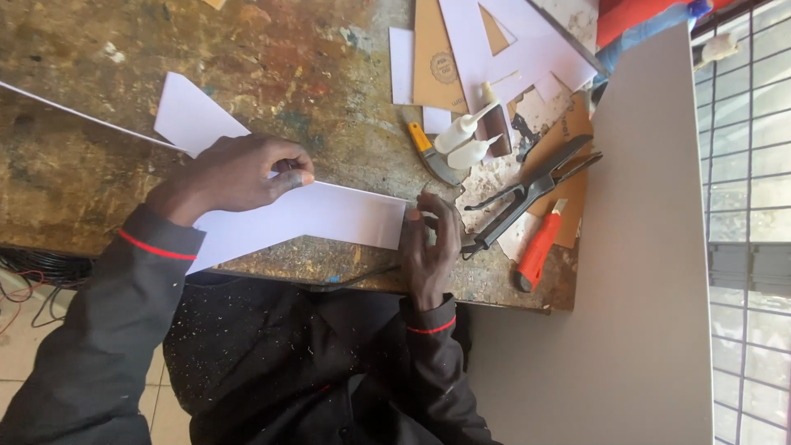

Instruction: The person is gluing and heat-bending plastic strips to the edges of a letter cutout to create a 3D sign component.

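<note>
paper strip [329, 216]: thin, light, bendy; best pinched at edges
left hand [235, 175]: fingers pressed flat on strip
right hand [430, 247]: fingertips pinched strip's end

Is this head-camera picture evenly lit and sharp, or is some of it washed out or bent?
Head view: daylight through the barred window is overexposed; the long white paper strip under the left hand and right hand is bright yet sharp; the worn brown tabletop looks crisp; straight edges bow slightly near the frame borders.

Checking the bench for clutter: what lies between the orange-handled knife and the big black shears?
In the head view, two small white glue bottles lie between the knife and the shears.
</note>
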